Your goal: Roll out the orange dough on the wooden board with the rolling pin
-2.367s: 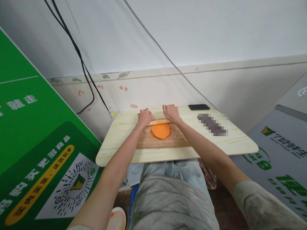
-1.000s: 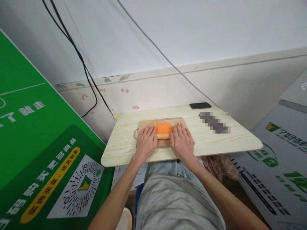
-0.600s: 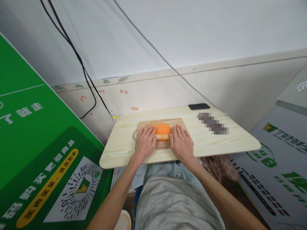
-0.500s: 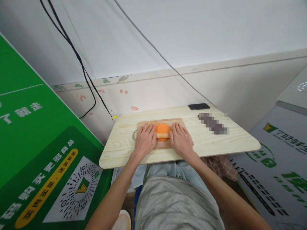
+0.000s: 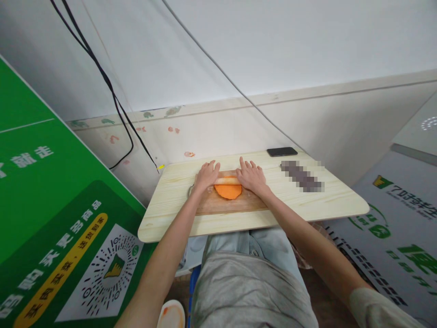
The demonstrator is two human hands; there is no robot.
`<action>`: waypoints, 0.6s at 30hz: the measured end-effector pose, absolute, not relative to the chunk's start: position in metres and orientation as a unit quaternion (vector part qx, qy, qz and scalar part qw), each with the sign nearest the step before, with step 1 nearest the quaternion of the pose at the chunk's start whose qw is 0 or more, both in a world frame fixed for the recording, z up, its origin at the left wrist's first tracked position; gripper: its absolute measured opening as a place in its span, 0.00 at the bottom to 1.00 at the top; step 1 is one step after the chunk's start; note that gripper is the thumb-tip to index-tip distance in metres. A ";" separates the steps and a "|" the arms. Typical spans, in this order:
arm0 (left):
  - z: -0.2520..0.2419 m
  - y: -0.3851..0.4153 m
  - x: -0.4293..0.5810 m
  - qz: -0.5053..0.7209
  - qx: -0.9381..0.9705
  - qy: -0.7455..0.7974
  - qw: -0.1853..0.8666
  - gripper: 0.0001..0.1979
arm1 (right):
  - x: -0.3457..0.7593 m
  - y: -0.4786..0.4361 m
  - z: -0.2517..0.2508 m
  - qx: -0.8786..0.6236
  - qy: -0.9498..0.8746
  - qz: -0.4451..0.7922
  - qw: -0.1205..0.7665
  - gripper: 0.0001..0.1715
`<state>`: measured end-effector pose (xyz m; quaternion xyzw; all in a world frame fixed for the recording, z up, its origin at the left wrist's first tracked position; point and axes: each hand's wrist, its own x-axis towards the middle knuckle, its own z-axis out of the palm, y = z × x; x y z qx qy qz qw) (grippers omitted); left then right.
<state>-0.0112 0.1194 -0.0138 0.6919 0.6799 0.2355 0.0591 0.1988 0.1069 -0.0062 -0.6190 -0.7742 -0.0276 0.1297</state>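
A wooden rolling pin (image 5: 227, 181) lies crosswise on a flat, rounded piece of orange dough (image 5: 228, 192) on a wooden board (image 5: 221, 208). My left hand (image 5: 207, 176) presses on the pin's left end, palm down, its fingers stretched out past it. On the right end rests my right hand (image 5: 251, 175), also flat, with fingers spread and pointing away from me. Both palms hide the pin's ends. Most of the dough shows on my side of the pin. A metal ring handle at the board's left is partly covered by my left arm.
The board lies on a light wood-grain table (image 5: 307, 205) against a wall. A black phone (image 5: 282, 151) is near the back edge, and a blurred-out dark item (image 5: 302, 176) lies to the right. Black cables (image 5: 112, 86) hang at left beside a green panel (image 5: 78, 182).
Both hands have pushed the rolling pin away from me, from the dough's near part to its far part. The fingers are now more spread, and more dough shows on my side.
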 end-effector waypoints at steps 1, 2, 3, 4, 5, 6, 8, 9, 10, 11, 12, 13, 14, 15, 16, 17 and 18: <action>-0.013 0.125 -0.012 0.234 0.685 0.687 0.064 0.26 | 0.199 0.108 -0.005 -0.621 -0.773 -0.022 0.131 0.38; -0.012 0.130 -0.013 0.227 0.681 0.693 0.061 0.26 | 0.199 0.109 -0.005 -0.623 -0.771 -0.014 0.129 0.38; -0.011 0.134 -0.014 0.217 0.679 0.699 0.055 0.25 | 0.199 0.109 -0.004 -0.626 -0.769 -0.008 0.126 0.37; -0.011 0.137 -0.013 0.206 0.678 0.704 0.048 0.24 | 0.199 0.108 -0.004 -0.629 -0.768 -0.003 0.122 0.36; -0.012 0.138 -0.013 0.195 0.677 0.708 0.041 0.23 | 0.198 0.107 -0.004 -0.631 -0.766 -0.003 0.122 0.36; -0.014 0.139 -0.012 0.187 0.676 0.712 0.037 0.21 | 0.198 0.106 -0.004 -0.631 -0.765 -0.008 0.124 0.35; -0.018 0.137 -0.012 0.175 0.674 0.717 0.030 0.18 | 0.198 0.102 -0.004 -0.629 -0.765 -0.031 0.137 0.34; -0.020 0.135 -0.011 0.166 0.675 0.718 0.021 0.18 | 0.197 0.100 -0.005 -0.627 -0.765 -0.044 0.144 0.34; -0.022 0.132 -0.011 0.154 0.678 0.718 0.009 0.19 | 0.197 0.098 -0.005 -0.625 -0.764 -0.053 0.150 0.33; -0.024 0.129 -0.012 0.140 0.683 0.717 -0.003 0.20 | 0.197 0.096 -0.006 -0.623 -0.765 -0.060 0.153 0.33; -0.025 0.126 -0.012 0.125 0.687 0.716 -0.014 0.21 | 0.197 0.094 -0.006 -0.621 -0.766 -0.064 0.155 0.33; -0.026 0.123 -0.012 0.110 0.692 0.713 -0.023 0.22 | 0.197 0.092 -0.007 -0.618 -0.768 -0.068 0.156 0.33; -0.026 0.120 -0.012 0.100 0.695 0.711 -0.030 0.23 | 0.197 0.090 -0.007 -0.614 -0.770 -0.070 0.157 0.33; -0.026 0.117 -0.012 0.098 0.697 0.709 -0.032 0.25 | 0.197 0.088 -0.008 -0.611 -0.772 -0.074 0.159 0.32; -0.026 0.113 -0.012 0.100 0.700 0.706 -0.034 0.26 | 0.197 0.086 -0.008 -0.607 -0.774 -0.077 0.161 0.32; -0.025 0.109 -0.012 0.106 0.704 0.702 -0.036 0.27 | 0.197 0.084 -0.009 -0.604 -0.776 -0.080 0.164 0.32; -0.025 0.106 -0.012 0.112 0.708 0.697 -0.038 0.27 | 0.198 0.082 -0.010 -0.601 -0.777 -0.084 0.167 0.32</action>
